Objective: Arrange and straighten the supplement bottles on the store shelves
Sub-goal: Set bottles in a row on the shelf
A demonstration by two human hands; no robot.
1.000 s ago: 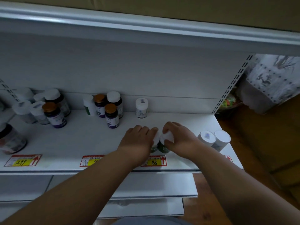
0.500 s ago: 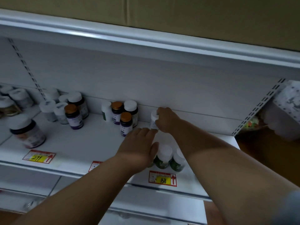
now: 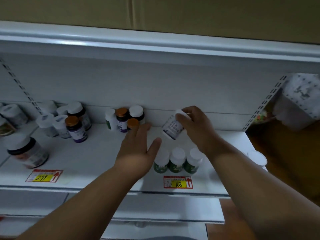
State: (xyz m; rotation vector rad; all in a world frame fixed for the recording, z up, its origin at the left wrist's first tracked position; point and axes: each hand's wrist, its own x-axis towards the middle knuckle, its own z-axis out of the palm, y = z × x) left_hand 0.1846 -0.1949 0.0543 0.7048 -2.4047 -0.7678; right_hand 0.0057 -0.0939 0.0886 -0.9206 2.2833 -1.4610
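Observation:
My right hand [image 3: 195, 125] grips a small white bottle [image 3: 171, 127] by its cap, tilted and lifted off the white shelf [image 3: 97, 153] near the back wall. My left hand [image 3: 138, 149] hovers flat over the shelf with fingers apart, holding nothing, just left of three green-labelled white-capped bottles [image 3: 176, 161] standing in a row at the front. A cluster of dark bottles with orange and white caps [image 3: 124, 118] stands at the back, touching my left fingertips' area.
More bottles [image 3: 69, 122] stand at the back left, and a large dark jar [image 3: 27, 151] at the front left. A white-capped bottle [image 3: 256, 158] sits at the shelf's right end. Price tags [image 3: 178, 182] line the front edge. Another shelf overhangs above.
My right hand has lifted the small white bottle from the back of the shelf and tilted it. My left hand moved slightly back, uncovering a third green bottle.

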